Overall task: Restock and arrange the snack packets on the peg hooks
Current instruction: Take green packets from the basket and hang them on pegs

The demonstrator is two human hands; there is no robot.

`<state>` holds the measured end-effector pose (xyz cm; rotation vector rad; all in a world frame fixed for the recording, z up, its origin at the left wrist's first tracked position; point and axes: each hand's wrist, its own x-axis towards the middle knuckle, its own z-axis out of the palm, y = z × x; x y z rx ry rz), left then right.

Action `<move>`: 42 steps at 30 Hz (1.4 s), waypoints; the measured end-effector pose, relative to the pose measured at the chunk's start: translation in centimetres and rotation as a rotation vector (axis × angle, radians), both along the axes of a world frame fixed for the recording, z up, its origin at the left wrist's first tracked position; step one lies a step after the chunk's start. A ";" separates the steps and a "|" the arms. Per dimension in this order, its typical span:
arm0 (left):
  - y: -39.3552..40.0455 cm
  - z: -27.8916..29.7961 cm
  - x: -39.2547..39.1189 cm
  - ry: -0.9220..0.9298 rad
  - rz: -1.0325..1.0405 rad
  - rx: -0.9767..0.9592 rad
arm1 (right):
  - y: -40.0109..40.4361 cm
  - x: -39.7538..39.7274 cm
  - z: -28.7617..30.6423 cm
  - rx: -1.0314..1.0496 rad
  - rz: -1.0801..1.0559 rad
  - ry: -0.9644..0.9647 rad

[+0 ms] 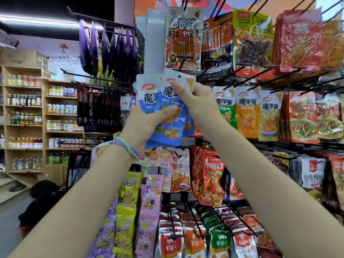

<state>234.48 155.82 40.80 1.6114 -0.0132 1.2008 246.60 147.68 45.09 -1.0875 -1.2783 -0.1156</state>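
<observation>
At the centre of the frame the left hand (147, 121) has its grip clamped on the lower half of a small fan of blue snack packets (163, 110), thumb across the front, seemingly to steady the bunch. The right hand (193, 98) pinches the white top edges together, probably so the hang holes line up for threading. Just behind, a bare black peg hook (183, 61) juts out below the red packet (183, 38), likely the intended peg, beside the matching green, orange and yellow packets (247, 112) at centre right.
</observation>
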 end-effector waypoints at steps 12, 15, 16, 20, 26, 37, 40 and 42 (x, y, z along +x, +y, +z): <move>2.5 -1.2 -1.5 -0.048 0.157 -0.122 | 1.1 2.2 1.4 0.055 0.013 0.181; 2.7 -1.0 -1.3 -0.025 0.155 -0.113 | 2.2 2.0 2.2 0.052 -0.012 0.177; 2.6 -0.9 -1.3 -0.025 0.145 -0.109 | 2.5 2.1 2.4 0.048 -0.022 0.165; 2.5 -0.5 -1.1 -0.040 0.094 -0.131 | 3.1 2.3 2.7 0.041 -0.071 0.146; 3.3 -0.9 -0.9 -0.023 0.081 -0.162 | 3.4 2.6 2.6 0.156 -0.045 0.125; 2.6 -0.7 -0.7 -0.024 0.046 -0.170 | 3.4 2.9 3.1 0.149 0.031 0.155; 2.5 -0.6 -0.7 -0.032 0.026 -0.157 | 3.4 2.7 3.4 0.125 0.070 0.190; 2.5 -0.6 -0.6 -0.052 0.024 -0.137 | 3.5 2.7 3.7 0.108 0.059 0.222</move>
